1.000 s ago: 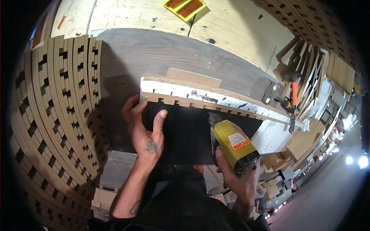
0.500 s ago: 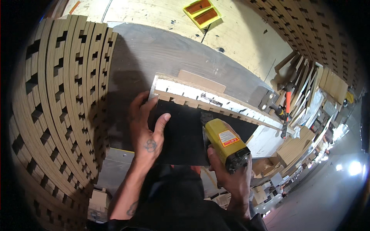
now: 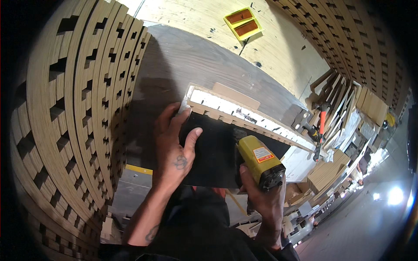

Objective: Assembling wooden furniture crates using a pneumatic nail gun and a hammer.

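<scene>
My right hand (image 3: pixel 265 200) grips a yellow-and-black staple or nail gun (image 3: pixel 252 152); its handle is hidden by my hand. The gun's nose points at the notched wooden strip (image 3: pixel 224 116) along the far edge of a black panel (image 3: pixel 209 143). Behind that strip runs a white-faced rail (image 3: pixel 222 107) with dark marks. My left hand (image 3: pixel 176 145) has its fingers stretched out at the left end of the rail and strip. Its thumb is spread apart over the black panel, and whether it touches the panel I cannot tell.
Tall stacks of notched wooden strips (image 3: pixel 82 113) stand at the left, with more (image 3: pixel 348 35) at the far right. A yellow case (image 3: pixel 244 24) with brown strips lies on the far bench. On the right are a hammer (image 3: pixel 306 122), a red-handled tool (image 3: pixel 322 122) and scrap wood (image 3: pixel 333 93).
The whole scene has shifted a little to the right in view, as my head has turned slightly. Both hands, the gun and the panel keep nearly the same positions relative to each other.
</scene>
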Available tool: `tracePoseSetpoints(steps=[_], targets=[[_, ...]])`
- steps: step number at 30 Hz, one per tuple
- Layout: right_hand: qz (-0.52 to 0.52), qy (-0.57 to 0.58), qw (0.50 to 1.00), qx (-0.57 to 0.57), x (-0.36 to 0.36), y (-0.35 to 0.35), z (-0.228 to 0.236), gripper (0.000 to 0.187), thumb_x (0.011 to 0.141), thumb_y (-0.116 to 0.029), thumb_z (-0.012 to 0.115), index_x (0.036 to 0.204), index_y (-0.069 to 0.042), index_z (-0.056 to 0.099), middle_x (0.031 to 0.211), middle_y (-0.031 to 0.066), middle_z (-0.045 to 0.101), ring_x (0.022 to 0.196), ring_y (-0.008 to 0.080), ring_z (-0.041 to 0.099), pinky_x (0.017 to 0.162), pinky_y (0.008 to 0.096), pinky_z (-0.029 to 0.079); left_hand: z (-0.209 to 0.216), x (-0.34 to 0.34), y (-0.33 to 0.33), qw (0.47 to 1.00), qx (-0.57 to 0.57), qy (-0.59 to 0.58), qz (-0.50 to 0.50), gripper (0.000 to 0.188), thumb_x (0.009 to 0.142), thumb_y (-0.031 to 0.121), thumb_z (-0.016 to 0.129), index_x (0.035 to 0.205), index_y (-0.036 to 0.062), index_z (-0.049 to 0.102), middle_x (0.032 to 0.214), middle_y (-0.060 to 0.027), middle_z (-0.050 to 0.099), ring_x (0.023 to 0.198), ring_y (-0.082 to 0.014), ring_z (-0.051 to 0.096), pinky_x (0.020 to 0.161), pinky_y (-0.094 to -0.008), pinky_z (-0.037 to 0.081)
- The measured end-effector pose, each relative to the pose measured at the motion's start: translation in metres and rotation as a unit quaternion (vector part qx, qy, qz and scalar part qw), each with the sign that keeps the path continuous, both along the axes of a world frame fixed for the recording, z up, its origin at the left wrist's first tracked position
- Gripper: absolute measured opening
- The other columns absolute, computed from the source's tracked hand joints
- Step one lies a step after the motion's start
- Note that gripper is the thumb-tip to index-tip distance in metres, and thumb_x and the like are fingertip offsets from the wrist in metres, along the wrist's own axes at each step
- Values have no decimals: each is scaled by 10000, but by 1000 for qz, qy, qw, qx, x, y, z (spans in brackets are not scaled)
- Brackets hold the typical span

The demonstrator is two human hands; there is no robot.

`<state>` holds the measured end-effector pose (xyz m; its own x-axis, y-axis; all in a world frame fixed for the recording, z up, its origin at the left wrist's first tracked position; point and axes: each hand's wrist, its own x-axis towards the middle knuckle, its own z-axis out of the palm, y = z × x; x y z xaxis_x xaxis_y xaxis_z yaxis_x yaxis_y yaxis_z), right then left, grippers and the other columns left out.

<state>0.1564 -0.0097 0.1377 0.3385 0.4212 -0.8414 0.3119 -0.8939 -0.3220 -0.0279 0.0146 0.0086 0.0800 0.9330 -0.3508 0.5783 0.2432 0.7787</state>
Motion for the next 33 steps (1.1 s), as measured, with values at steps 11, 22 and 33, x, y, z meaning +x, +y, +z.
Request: tracePoseSetpoints(steps=[11,22,33], targets=[[26,35,998,37,-11,3,-3,618,851,-108,714,1413,-6,479,1147,220,692,1025,268,713,884,393,576,-7,-1,-4,999,30,-15,1,426,875,156,742,1260,66,583,1358,-168,508,1295,-358,453,1080,-453,376],[58,17,998,34,-13,5,-6,578,861,-88,705,1386,12,487,1119,208,696,1003,283,716,850,380,582,-6,-2,-6,999,9,-38,15,421,886,155,728,1268,50,589,1373,-174,495,1304,-369,455,1084,-459,381],[95,19,994,57,-17,11,-3,626,823,-78,728,1396,-17,483,1124,202,695,1010,300,716,858,369,573,-6,-6,-4,999,32,-2,-4,430,880,137,725,1280,62,586,1356,-179,512,1285,-368,477,1079,-461,391]])
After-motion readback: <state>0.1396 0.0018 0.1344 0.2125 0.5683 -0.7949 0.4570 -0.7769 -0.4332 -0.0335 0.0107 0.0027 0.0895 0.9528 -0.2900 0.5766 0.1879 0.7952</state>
